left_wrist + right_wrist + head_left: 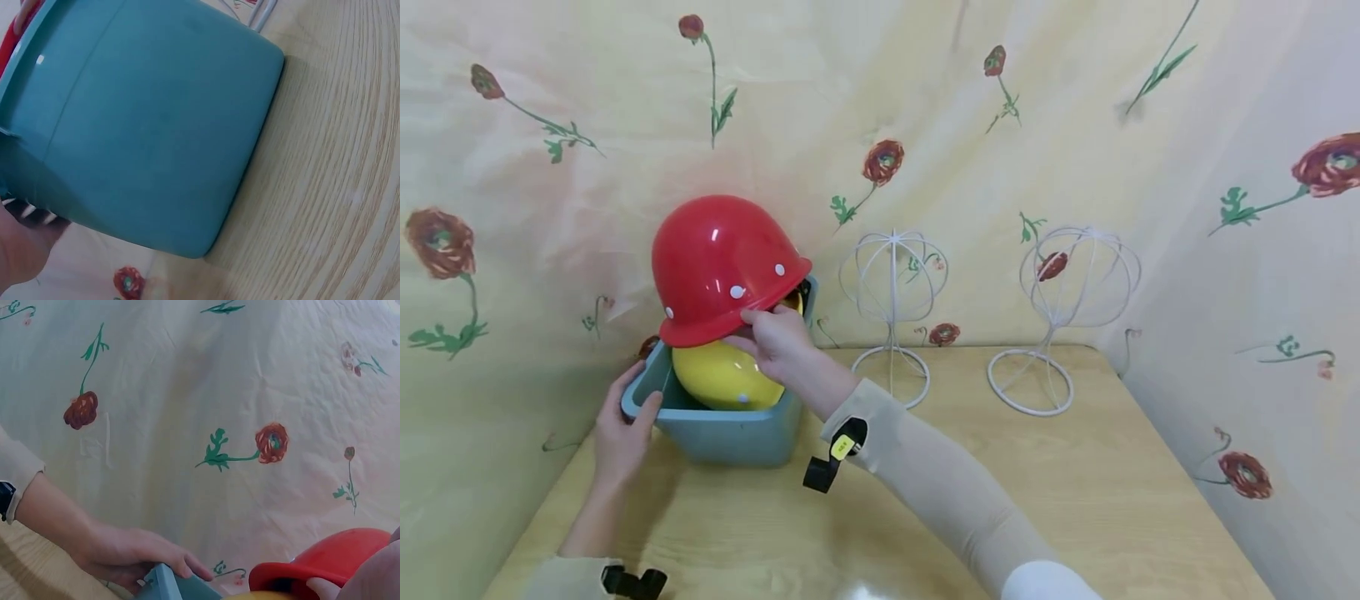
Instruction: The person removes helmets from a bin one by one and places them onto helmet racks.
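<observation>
A red hard hat [722, 267] with white rivets is tilted above a blue-green plastic bin [730, 437] at the left of the table. My right hand [782, 346] grips its brim, thumb on the outer side and the other fingers partly hidden beneath. Under it a yellow hard hat [726, 379] lies in the bin, partly covered by the red one. My left hand [623, 425] holds the bin's left rim, thumb at the front. In the left wrist view the bin's wall [156, 125] fills much of the picture, with the left hand [25, 247] at its edge.
Two white wire stands with round cage tops are on the wooden table [970, 500]: one stand [892, 317] just right of the bin, another [1052, 321] farther right. Flower-patterned sheeting [925, 100] hangs behind and at both sides.
</observation>
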A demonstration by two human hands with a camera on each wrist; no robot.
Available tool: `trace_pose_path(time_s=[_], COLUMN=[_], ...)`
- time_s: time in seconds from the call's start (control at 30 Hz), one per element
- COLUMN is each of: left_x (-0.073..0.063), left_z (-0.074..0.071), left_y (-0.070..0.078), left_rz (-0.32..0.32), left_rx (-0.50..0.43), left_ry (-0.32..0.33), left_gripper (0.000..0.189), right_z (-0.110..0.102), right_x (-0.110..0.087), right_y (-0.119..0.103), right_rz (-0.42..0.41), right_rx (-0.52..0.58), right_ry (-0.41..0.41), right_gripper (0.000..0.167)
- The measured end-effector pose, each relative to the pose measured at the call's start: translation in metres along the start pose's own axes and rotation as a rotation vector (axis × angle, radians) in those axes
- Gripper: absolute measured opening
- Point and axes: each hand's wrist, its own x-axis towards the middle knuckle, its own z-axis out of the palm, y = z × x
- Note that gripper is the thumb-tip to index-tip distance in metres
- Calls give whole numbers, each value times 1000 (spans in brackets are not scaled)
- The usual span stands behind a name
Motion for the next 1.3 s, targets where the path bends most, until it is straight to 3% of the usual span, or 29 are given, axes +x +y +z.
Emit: trace_pose_path(time_s=[0.33,0.43,0.63,0.9,1.13,1.3], left_x=[5,5,15,14,16,10], left_z=[9,14,20,11,14,17], left_y=[-11,-12,-8,-8,-7,-6], left_rz=[210,257,346,335,379,347], left_rx=[-63,-77,-132,-126,-155,-144], left_ry=[233,268,274,281,318,346], left_gripper=[45,43,43,42,43,45], right_z=[-3,-9,-11,-14,-25,-41], right_x=[4,5,14,16,7,-5], right_y=[-4,-5,-19,-28,-41,-50], right_rz=[14,43,102,145,65,28], right_rx=[-83,-77,28,92,-5,-113], right_ry=[-78,-97,-133,-172,-289,-301], right_gripper=[41,43,44,44,49,49])
